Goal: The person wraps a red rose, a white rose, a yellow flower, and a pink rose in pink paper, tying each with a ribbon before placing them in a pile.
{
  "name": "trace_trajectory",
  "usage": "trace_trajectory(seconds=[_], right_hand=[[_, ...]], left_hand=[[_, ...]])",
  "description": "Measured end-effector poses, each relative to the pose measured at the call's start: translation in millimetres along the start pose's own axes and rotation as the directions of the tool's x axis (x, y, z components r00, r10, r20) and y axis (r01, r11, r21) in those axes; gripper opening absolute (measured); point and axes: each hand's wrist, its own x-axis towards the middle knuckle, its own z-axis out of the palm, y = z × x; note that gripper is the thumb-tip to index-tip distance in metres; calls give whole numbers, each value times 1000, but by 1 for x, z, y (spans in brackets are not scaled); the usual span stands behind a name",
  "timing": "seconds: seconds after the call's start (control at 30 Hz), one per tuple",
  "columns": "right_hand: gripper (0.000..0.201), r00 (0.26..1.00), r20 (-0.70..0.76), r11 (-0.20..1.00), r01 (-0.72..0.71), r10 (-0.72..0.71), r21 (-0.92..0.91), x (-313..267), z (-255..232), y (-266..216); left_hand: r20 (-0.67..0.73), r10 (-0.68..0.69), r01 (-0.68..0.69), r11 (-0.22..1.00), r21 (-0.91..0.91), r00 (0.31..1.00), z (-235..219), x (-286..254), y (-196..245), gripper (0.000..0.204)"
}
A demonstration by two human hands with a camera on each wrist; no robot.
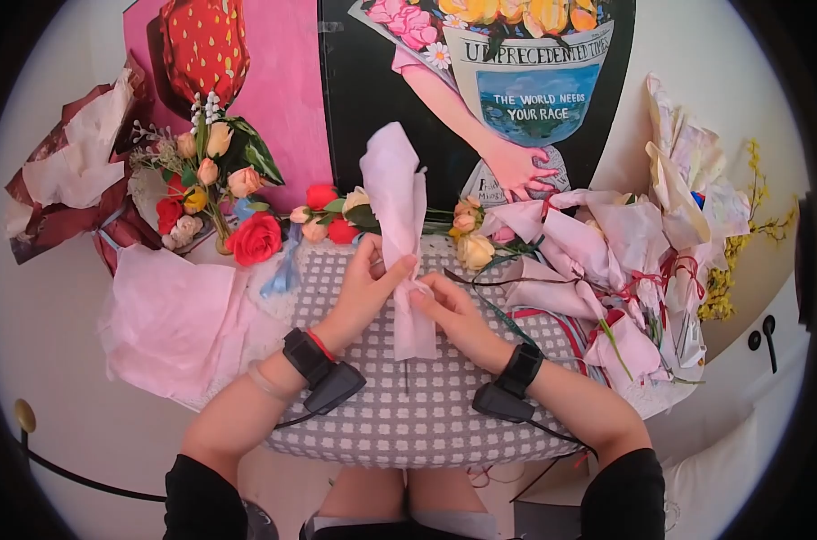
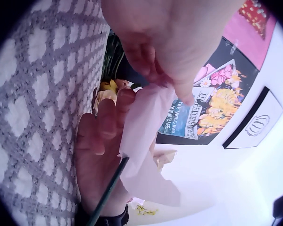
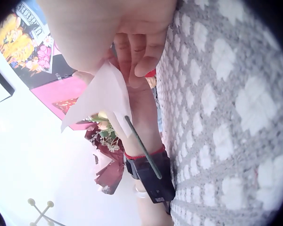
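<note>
Above checked cloth [image 1: 381,434], inside its far edge, pink paper [image 1: 394,193] was pinched by left hand [image 1: 373,274] and right hand [image 1: 453,308], likely securing the stem [image 2: 109,189].

Paper [image 1: 392,189] hid far pt. of stem [image 2: 108,192], w/ near end cut off in left wrist view. Painting's [image 1: 552,99] far edge was cut off too.

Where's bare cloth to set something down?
Front strip of checked cloth, between held paper wrap and the near edge; smaller patch between left hand and blue ribbon. Crowded: right, wrapped bundles; back, flowers; left, pink sheets.
</note>
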Motion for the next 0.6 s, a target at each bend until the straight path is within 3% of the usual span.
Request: trace_trajectory(seconds=[0.1,0.23,0.3,0.4,0.47,0.5,0.6], right_hand=[[18,993,-94,995,82,-76,58,4,-4,7],[18,989,-122,995,83,-77,49,4,-6,5],[17,984,-62,982,159,-166,-106,4,-7,5],[17,997,-35,995,60,-63,-76,-3,-7,-12],[18,992,-40,977,113,-122,-180,0,-5,-2],[19,982,-33,944,169,-186,-284,2,-5,2],[19,985,-51,969,154,-167,-195,5,-7,6]], left_hand=[[-6,28,-28,998,-54,1000,2,1,1,23],[5,-41,41,971,-236,999,4,3,1,21],[20,-65,68,951,-302,998,4,2,3,20],[139,-52,78,978,-192,989,0,1,1,22],[197,31,-43,997,59,980,-1,2,-2,21],[198,28,-41,998,58,980,-1,2,-3,21],[206,6,-14,999,38,979,0,2,-2,21]])
